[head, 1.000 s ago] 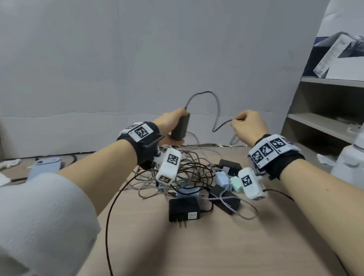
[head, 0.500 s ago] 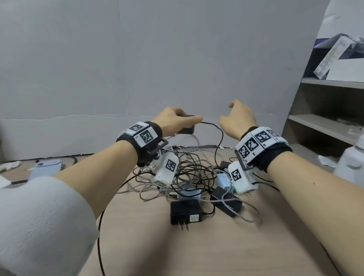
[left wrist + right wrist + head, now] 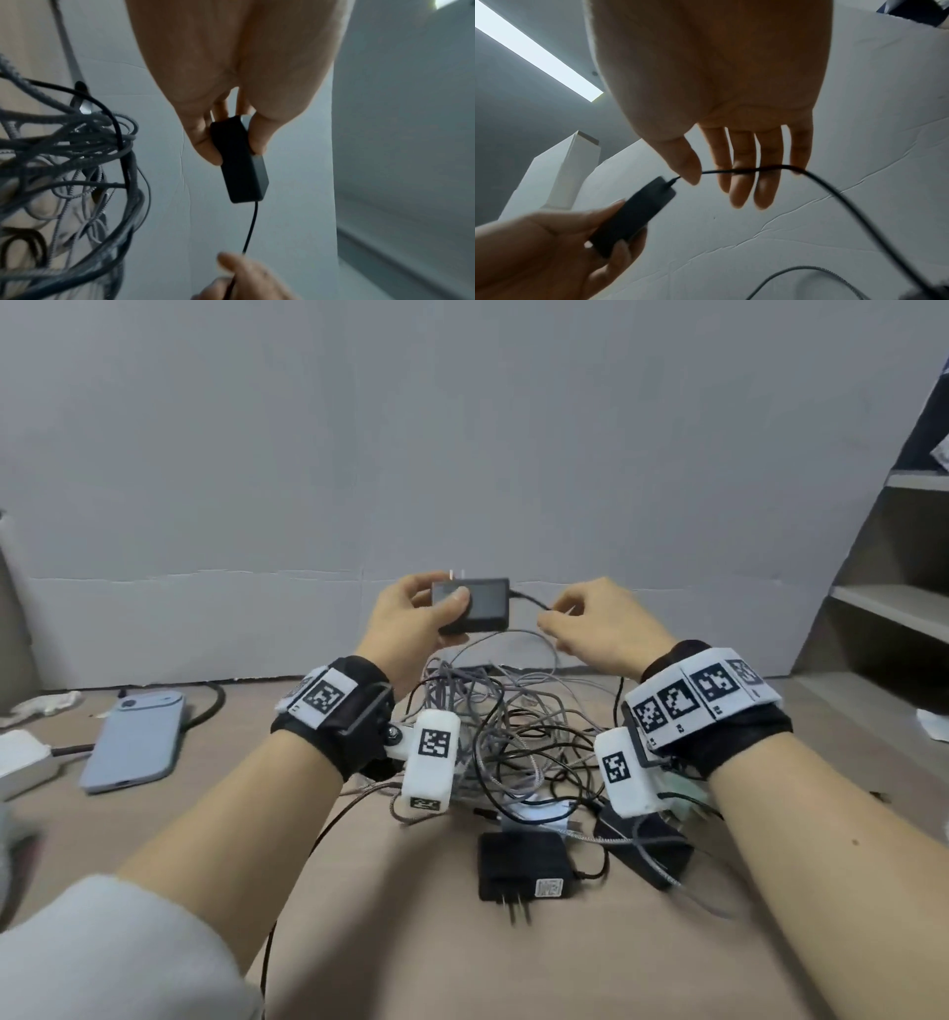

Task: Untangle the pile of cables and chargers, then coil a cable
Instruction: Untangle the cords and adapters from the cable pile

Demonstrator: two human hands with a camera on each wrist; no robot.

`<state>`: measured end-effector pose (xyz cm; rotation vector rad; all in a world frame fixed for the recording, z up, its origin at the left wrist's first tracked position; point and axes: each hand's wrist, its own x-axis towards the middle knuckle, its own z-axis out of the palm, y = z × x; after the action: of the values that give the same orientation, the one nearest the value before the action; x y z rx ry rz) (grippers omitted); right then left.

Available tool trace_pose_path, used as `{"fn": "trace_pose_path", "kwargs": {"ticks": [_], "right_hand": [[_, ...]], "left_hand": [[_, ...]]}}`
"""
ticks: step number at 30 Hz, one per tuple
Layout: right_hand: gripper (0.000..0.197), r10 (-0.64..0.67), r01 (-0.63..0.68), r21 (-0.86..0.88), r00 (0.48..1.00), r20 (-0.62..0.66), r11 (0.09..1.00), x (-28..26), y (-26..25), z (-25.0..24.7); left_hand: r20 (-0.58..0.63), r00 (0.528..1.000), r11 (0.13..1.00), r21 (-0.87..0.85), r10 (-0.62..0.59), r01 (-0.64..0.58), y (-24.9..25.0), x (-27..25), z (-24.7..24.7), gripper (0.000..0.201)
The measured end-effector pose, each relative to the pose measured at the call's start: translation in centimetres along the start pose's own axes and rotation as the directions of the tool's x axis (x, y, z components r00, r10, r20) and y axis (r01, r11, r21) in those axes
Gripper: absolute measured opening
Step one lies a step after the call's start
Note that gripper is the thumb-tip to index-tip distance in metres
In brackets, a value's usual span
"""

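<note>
My left hand (image 3: pixel 411 621) grips a black charger brick (image 3: pixel 475 603), thumb on its near face and fingers (image 3: pixel 205 142) curled round the far side, holding it lifted above the pile of cables (image 3: pixel 508 737) near the back wall. Its prongs point up and away. The thin black cable (image 3: pixel 741 170) leaves the brick's right end and passes under my right hand (image 3: pixel 601 624). There the thumb tip (image 3: pixel 690 168) touches the cord while the other fingers hang nearly straight and slightly spread, the cord crossing them. The cable then drops toward the tangle on the counter (image 3: pixel 411 942). A second black charger (image 3: pixel 524 865) lies at the pile's near edge, and a blue phone (image 3: pixel 136 742) lies off left.
</note>
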<state>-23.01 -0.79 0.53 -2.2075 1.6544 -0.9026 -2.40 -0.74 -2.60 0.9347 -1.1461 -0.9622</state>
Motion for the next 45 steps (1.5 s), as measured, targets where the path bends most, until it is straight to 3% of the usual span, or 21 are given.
{"fn": "trace_pose_path", "kwargs": {"ticks": [5,8,11,14,17,20,24,28,31,37,40,42,45], "right_hand": [[0.017,0.007,0.001,0.063,0.992,-0.127,0.998,1.4,1.8,0.8],[0.012,-0.043,0.066,0.075,0.960,-0.278,0.995,1.7,2.2,1.3],[0.009,-0.112,0.120,0.000,0.925,-0.364,0.993,1.2,2.4,0.9],[0.011,-0.139,0.124,-0.072,0.953,-0.269,0.990,0.6,2.2,0.7],[0.012,-0.140,0.130,-0.129,0.988,-0.069,0.983,-0.4,1.5,0.6],[0.011,-0.156,0.165,-0.125,0.985,0.076,0.978,-1.3,0.4,0.5],[0.013,-0.237,0.245,-0.066,0.966,0.104,0.967,-2.1,-1.1,0.5],[0.012,-0.280,0.282,-0.015,0.958,0.067,0.959,-2.2,-1.6,0.9],[0.012,-0.271,0.273,-0.015,0.959,0.077,0.962,-2.1,-1.7,1.3],[0.012,-0.286,0.281,0.060,0.954,0.091,0.958,-2.1,-2.1,1.9],[0.006,-0.301,0.291,0.122,0.951,0.069,0.949,-2.0,-2.2,2.0],[0.013,-0.295,0.287,0.154,0.955,0.035,0.945,-1.8,-1.9,1.6],[0.016,-0.252,0.250,0.074,0.968,0.018,0.965,-1.5,-1.0,0.8]], "left_hand": [[-0.135,0.988,0.949,-0.315,-0.076,0.030,-0.8,1.2,-2.3,0.034],[-0.132,0.987,0.932,-0.359,-0.095,0.042,-1.7,1.1,-2.6,0.023],[-0.117,0.991,0.943,-0.333,-0.060,0.018,-2.6,0.6,-2.6,0.025],[-0.123,0.992,0.981,-0.193,0.009,-0.033,-2.4,0.2,-2.9,0.027],[-0.085,0.995,0.992,-0.110,0.054,-0.063,-1.4,-0.6,-2.9,0.029],[-0.013,0.998,0.996,-0.052,0.065,-0.066,-0.8,-1.7,-2.2,0.036],[0.117,0.988,0.992,0.054,0.104,-0.111,-0.1,-2.6,-1.1,0.040],[0.285,0.958,0.983,0.163,0.030,-0.080,0.0,-3.0,-0.7,0.061],[0.362,0.932,0.940,0.318,-0.002,-0.121,-0.1,-3.2,-0.5,0.072],[0.307,0.948,0.879,0.424,0.087,-0.218,-0.5,-3.4,0.7,0.057],[0.259,0.963,0.917,0.362,0.074,-0.168,-0.7,-3.2,0.5,0.043],[0.207,0.977,0.938,0.325,0.057,-0.124,-0.7,-2.9,0.0,0.041],[0.127,0.992,0.962,0.268,0.020,-0.054,-0.7,-2.4,-1.0,0.041]]}}
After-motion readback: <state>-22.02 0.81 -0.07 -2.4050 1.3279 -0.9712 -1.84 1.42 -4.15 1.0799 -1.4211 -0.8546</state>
